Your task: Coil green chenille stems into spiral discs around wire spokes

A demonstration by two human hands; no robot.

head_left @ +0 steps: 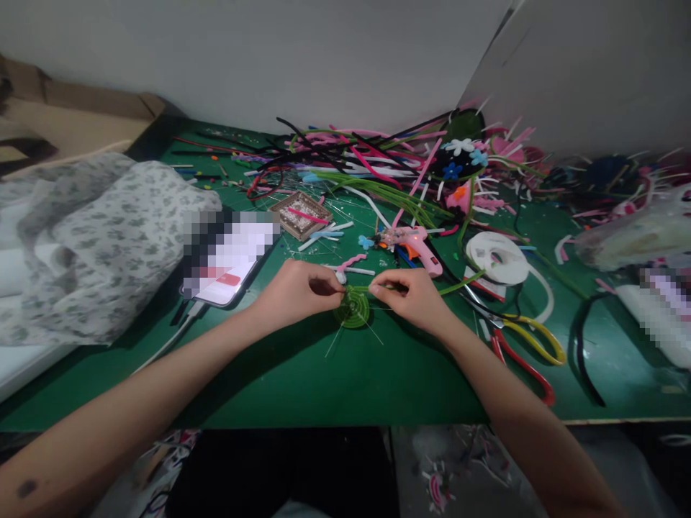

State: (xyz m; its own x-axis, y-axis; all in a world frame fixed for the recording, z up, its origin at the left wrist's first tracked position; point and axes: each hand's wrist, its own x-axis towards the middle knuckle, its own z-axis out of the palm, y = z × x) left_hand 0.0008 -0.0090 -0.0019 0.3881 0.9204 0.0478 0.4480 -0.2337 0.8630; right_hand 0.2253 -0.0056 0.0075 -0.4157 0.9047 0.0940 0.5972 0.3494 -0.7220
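Observation:
A round green coil [353, 308] of wound pipe cleaner sits between my hands above the green table. Thin wires stick out from its middle like spokes. My left hand [302, 291] pinches the coil at its left edge. With thumb and finger pressed together, my right hand [413, 298] grips a green pipe cleaner [458, 287], which runs from the coil's upper edge out to the right. Just beyond my fingers lie a pink wavy piece [352, 262] and a short white stick [357, 270].
A pink glue gun [413, 243] lies behind my right hand. Scissors [532, 342] with red and yellow handles and a white roll [497, 257] are to the right. A phone [232, 262] and patterned cloth [124, 244] occupy the left. Piled pipe cleaners [356, 155] line the back.

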